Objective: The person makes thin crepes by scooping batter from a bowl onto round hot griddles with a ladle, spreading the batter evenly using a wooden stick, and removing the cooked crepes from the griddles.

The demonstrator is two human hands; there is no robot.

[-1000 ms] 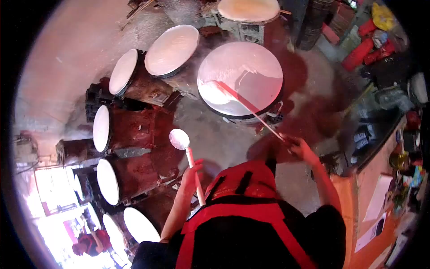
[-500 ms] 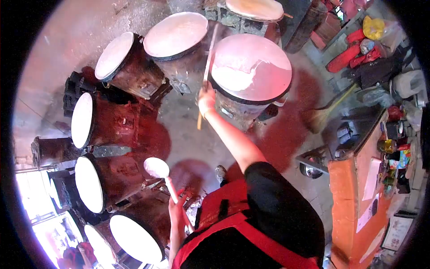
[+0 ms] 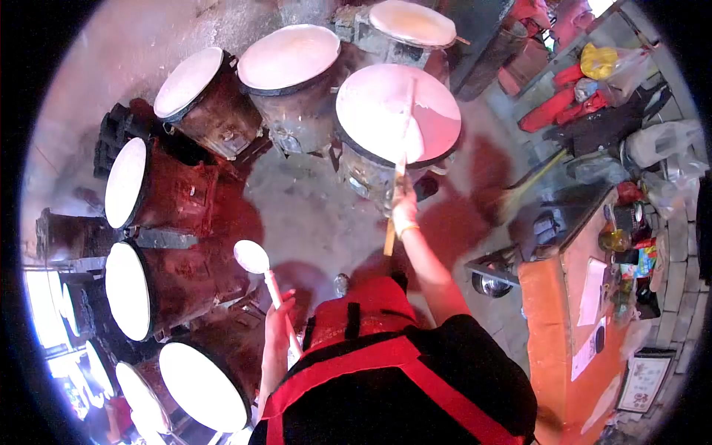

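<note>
In my right hand is a long, flat wooden stick, its upper part lying across a round griddle. White batter covers much of that griddle; a pinkish patch shows at its right side. The stick's butt end sticks out below my fist. My left hand, low and to the left, is closed around the handle of a ladle. The ladle's bowl looks white and is held over the floor, apart from the griddles.
Several drum-shaped stoves with pale round tops, such as this left one, curve around me. A broom lies at right. Beyond it stands an orange-sided table bearing papers and bottles. Bags and red items are at upper right.
My right hand has swung from the griddle's left edge to its near side, sweeping the stick across the top. White batter reaches further right. My left hand still holds the ladle.
</note>
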